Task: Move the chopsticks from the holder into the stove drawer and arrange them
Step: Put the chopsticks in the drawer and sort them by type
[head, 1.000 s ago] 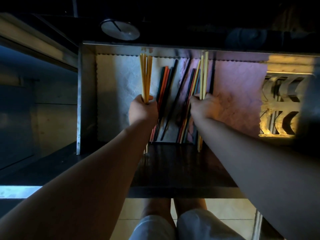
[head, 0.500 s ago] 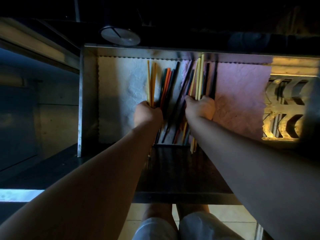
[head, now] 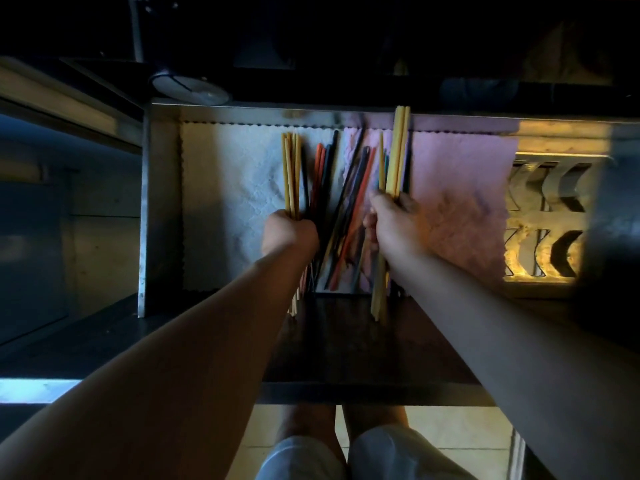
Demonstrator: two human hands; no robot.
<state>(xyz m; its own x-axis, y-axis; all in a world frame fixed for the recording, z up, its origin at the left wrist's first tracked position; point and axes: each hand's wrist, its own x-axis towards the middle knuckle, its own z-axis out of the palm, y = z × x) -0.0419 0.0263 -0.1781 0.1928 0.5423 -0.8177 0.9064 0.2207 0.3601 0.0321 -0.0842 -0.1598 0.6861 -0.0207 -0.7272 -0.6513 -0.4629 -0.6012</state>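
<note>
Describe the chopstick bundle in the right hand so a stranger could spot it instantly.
Start at the open metal drawer lined with white and pink cloths. Over the pink cloth, the right hand grips pale yellow chopsticks; unlike the left hand's bundle, their tips overshoot the drawer's back edge.

Occlusions, head view, dim light
Left hand (head: pixel 289 233) and right hand (head: pixel 393 225) are covering the mid-lengths of their yellow chopsticks (head: pixel 290 174); loose coloured chopsticks (head: pixel 346 216) are blurring together, count unreadable; both elbows are running off-frame.
</note>
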